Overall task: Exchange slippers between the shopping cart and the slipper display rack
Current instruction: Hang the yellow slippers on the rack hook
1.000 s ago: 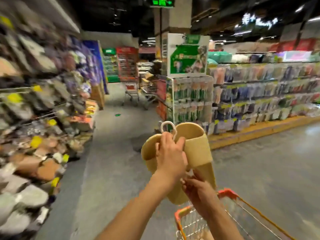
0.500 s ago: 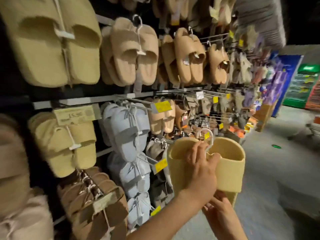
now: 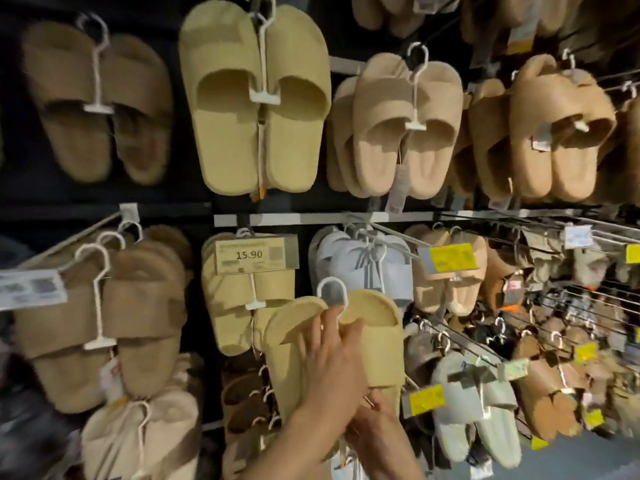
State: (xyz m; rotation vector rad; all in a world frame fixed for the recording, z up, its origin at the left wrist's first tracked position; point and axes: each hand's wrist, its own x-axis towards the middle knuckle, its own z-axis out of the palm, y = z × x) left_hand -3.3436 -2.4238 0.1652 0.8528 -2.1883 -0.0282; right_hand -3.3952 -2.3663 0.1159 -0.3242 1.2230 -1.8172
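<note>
Both hands grasp a pair of yellow slippers (image 3: 349,344): the left hand (image 3: 334,367) over the straps, the right hand (image 3: 375,427) at the heel end below. The pair's white hanger hook (image 3: 331,289) is raised just before the slipper display rack (image 3: 311,219), beside matching yellow slippers under a price tag (image 3: 255,254) reading 15.90.

Held yellow slippers (image 3: 377,344): matt, smooth foam-like plastic, as we read it, on a white plastic hanger hook (image 3: 332,289). Brown slippers (image 3: 104,327) (left pair): fuzzy cloth. Rack pegs (image 3: 388,233): thin metal wire. Price tag (image 3: 255,255): paper-like card.
</note>
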